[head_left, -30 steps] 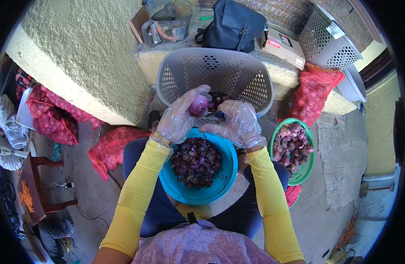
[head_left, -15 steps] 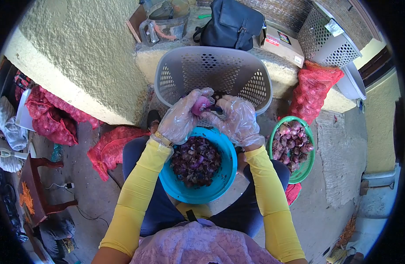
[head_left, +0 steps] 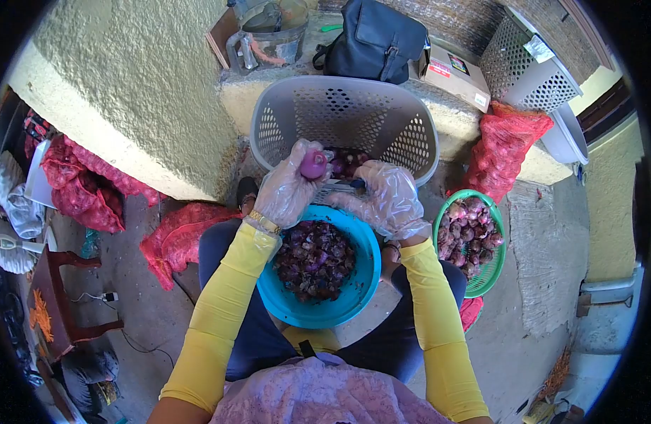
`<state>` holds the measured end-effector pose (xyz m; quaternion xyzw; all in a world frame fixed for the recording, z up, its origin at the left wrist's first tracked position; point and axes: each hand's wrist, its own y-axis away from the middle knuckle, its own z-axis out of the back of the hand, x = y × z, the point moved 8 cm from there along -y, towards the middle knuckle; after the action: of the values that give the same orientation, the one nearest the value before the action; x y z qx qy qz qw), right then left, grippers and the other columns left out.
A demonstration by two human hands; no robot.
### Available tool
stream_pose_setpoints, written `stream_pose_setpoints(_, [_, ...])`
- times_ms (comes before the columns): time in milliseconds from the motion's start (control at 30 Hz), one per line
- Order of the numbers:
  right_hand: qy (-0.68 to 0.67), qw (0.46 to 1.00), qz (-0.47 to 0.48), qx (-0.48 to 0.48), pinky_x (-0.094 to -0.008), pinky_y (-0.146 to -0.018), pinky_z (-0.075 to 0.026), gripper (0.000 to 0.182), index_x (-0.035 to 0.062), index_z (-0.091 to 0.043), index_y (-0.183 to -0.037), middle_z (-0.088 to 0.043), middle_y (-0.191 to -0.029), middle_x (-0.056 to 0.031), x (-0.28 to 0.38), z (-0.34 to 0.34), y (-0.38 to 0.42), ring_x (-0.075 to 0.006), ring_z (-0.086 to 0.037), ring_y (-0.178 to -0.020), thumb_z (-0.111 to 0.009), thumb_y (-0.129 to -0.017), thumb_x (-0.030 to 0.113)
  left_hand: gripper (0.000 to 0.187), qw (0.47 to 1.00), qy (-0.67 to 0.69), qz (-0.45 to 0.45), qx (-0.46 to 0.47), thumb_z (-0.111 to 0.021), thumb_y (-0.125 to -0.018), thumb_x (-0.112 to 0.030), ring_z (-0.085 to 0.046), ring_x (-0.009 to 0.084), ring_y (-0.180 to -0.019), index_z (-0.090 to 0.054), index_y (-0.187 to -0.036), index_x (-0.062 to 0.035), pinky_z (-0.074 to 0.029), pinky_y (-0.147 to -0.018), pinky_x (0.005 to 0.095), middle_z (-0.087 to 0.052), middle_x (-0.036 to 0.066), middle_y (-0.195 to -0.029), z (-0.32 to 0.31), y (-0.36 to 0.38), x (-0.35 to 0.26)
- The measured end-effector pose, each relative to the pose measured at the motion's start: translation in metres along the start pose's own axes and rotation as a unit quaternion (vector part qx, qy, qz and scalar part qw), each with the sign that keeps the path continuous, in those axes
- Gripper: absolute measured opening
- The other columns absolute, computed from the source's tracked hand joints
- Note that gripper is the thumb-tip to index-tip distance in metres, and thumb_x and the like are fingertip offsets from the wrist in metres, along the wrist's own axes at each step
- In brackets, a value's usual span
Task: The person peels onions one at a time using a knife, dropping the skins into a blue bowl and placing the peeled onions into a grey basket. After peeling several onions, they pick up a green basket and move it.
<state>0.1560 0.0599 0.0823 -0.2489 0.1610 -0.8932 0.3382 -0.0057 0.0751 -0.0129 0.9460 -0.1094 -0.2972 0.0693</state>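
In my left hand (head_left: 281,192), gloved in clear plastic, is a smooth purple onion (head_left: 313,165) held up between the fingers. My right hand (head_left: 387,199), gloved the same way, grips a knife (head_left: 341,188) whose blade points left, below the onion and apart from it. Underneath both hands sits a blue basin (head_left: 370,272) between my knees, holding a heap of dark onion skins (head_left: 315,261). Just beyond the hands stands a grey perforated basket (head_left: 286,116), with several purple onions (head_left: 350,160) at its bottom, partly hidden by my hands.
On the right, a green basket (head_left: 493,278) holds unpeeled onions, with a red mesh sack (head_left: 507,148) behind it. More red sacks (head_left: 187,237) lie at left. A black bag (head_left: 378,42) and a cardboard box (head_left: 452,74) rest on the ledge. A wooden table (head_left: 64,304) stands far left.
My left hand has turned and lifted the onion slightly up and left. My right hand with the knife has moved down, so a gap now separates the two hands.
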Motion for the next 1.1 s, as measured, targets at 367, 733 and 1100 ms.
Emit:
stream_pose_setpoints(367, [0.066, 0.992, 0.071, -0.086, -0.0445, -0.073, -0.056, 0.024, 0.0035, -0.071, -0.1, -0.072, -0.101, -0.0163, -0.014, -0.009, 0.019, -0.0368, -0.07, -0.085, -0.074, -0.084, 0.021, 0.059, 0.997, -0.034, 0.063, -0.01, -0.065, -0.105, -0.045, -0.056, 0.0319, -0.126, -0.05, -0.139, 0.0006, -0.05, -0.109, 0.0451, -0.056, 0.02, -0.131, 0.018, -0.004, 0.013])
stream_pose_setpoints(733, [-0.04, 0.997, -0.053, 0.047, -0.0524, -0.076, -0.053, 0.026, 0.0009, -0.072, -0.102, -0.072, -0.088, -0.0213, -0.012, -0.012, 0.005, -0.042, -0.069, -0.083, -0.066, -0.096, 0.026, 0.048, 0.997, -0.069, 0.007, -0.016, -0.063, -0.107, -0.041, -0.06, 0.0265, -0.12, -0.058, -0.136, -0.0037, -0.049, -0.109, 0.0419, -0.061, 0.016, -0.134, 0.018, 0.0, -0.005])
stream_pose_setpoints(1100, [-0.088, 0.954, -0.046, 0.281, -0.0535, -0.084, -0.054, 0.035, -0.0039, -0.066, -0.111, -0.069, -0.099, -0.0313, -0.05, -0.087, 0.05, -0.0497, -0.067, -0.097, -0.066, -0.09, 0.024, 0.075, 0.977, -0.207, -0.04, -0.019, -0.046, -0.109, -0.061, -0.055, 0.026, -0.125, -0.049, -0.151, 0.0009, -0.037, -0.119, 0.0417, -0.053, 0.013, -0.151, -0.001, 0.003, -0.015])
